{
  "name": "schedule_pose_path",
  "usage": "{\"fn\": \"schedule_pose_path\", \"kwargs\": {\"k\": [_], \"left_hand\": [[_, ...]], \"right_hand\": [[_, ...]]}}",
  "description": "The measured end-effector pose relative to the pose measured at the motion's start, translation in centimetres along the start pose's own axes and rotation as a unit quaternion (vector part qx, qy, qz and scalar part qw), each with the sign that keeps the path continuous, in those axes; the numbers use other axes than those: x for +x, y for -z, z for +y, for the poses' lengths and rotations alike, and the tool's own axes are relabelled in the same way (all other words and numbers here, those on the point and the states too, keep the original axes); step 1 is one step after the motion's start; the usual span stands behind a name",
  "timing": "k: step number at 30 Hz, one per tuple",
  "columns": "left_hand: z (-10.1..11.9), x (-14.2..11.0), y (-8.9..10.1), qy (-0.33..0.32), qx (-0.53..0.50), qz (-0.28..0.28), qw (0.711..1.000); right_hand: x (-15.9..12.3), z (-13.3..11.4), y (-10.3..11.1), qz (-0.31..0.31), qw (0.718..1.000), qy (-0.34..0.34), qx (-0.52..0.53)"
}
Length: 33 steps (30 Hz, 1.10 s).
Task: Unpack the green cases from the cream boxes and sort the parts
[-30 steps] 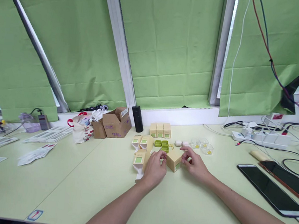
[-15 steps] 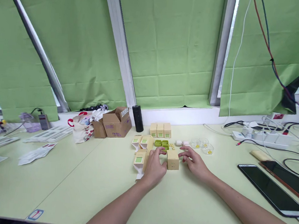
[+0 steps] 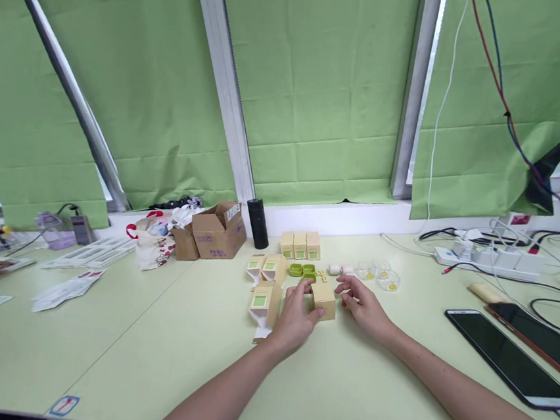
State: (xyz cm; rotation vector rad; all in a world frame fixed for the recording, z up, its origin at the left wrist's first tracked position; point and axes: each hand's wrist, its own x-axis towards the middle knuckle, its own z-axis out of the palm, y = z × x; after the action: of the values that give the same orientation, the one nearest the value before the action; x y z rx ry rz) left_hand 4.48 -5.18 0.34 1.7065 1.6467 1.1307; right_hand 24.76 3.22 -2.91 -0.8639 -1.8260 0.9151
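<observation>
L hand point(image 3: 296, 318), R hand point(image 3: 364, 306), slim forearms point(image 3: 223, 393) — all bare

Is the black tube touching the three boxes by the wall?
Apart. The head view shows bare table between the black tube and the three boxes.

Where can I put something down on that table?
There's bare table between the white packets and the left forearm, and between the two forearms. It's crowded around the left hand and right hand, with little boxes and green trays, and near the phones and power strip.
</observation>
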Motion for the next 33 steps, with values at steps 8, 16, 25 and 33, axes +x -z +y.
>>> {"fn": "schedule_pose_path", "kwargs": {"k": [8, 16, 25, 33], "left_hand": [[0.1, 0.1, -0.3, 0.006, 0.01, 0.045, 0.999], [0.9, -0.8, 0.3, -0.151, 0.136, 0.109, 0.973], [1.9, -1.4, 0.6, -0.402, 0.288, 0.271, 0.826], [2.6, -1.6, 0.5, -0.457, 0.337, 0.309, 0.763]], "right_hand": [[-0.7, -2.0, -0.1, 0.029, 0.999, 0.006, -0.036], [-1.7, -3.9, 0.0, 0.055, 0.991, 0.098, -0.076], [-2.9, -5.1, -0.8, 0.076, 0.957, 0.248, -0.13], [-3.0, -5.1, -1.1, 0.086, 0.948, 0.287, -0.106]]}}
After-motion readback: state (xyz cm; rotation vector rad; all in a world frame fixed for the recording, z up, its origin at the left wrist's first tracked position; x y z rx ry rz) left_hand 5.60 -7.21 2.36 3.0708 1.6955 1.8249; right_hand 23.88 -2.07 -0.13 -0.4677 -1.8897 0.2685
